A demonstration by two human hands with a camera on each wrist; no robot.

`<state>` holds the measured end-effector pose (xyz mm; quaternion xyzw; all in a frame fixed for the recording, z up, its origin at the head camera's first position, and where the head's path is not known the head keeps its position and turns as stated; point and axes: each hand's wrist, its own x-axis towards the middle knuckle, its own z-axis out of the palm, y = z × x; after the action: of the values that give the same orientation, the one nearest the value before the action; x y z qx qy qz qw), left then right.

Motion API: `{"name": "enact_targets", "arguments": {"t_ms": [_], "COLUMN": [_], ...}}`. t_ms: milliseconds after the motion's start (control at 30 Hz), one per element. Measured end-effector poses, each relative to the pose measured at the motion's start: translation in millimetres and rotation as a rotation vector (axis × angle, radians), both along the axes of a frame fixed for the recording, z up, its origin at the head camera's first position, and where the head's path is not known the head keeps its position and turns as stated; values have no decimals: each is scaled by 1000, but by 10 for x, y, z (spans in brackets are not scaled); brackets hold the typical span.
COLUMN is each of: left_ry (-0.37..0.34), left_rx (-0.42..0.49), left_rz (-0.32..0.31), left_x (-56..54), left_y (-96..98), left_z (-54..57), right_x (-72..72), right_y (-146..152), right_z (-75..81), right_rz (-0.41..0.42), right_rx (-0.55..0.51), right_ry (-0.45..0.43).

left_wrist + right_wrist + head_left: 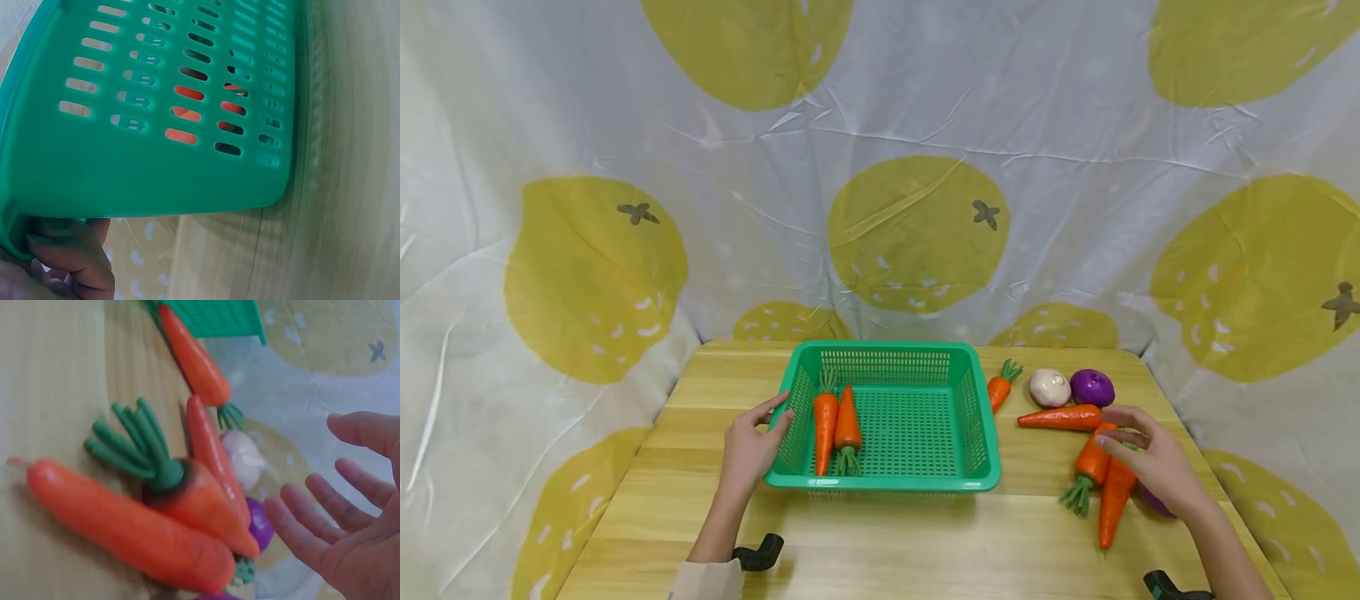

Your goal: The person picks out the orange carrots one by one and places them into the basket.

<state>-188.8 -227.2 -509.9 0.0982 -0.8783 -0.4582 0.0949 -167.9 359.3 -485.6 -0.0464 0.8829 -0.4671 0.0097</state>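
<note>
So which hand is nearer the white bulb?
Right: right hand just right of the white bulb, nearer the camera; left hand far left of it, gripping the green basket.

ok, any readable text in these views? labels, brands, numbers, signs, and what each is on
None readable in any view.
Green basket, carrots, white bulb, purple bulbs: no lettering visible.
Backdrop cloth: printed fruit pattern, no words seen.
Black pieces by the wrists: too small to tell.
</note>
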Motion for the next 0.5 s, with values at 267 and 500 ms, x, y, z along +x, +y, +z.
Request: {"name": "enact_targets", "arguments": {"t_ms": [267,500], "left_ry": [-3,3], "left_rx": [-13,-29], "left_rz": [3,-3], "left_x": [12,6], "left_y": [4,10], "left_z": [11,0], "right_x": [171,298], "right_y": [227,329], "right_z": [-80,-166], "right_rz": [-40,-73], "right_rx": [-6,-51], "right_ry": [-71,-65]}}
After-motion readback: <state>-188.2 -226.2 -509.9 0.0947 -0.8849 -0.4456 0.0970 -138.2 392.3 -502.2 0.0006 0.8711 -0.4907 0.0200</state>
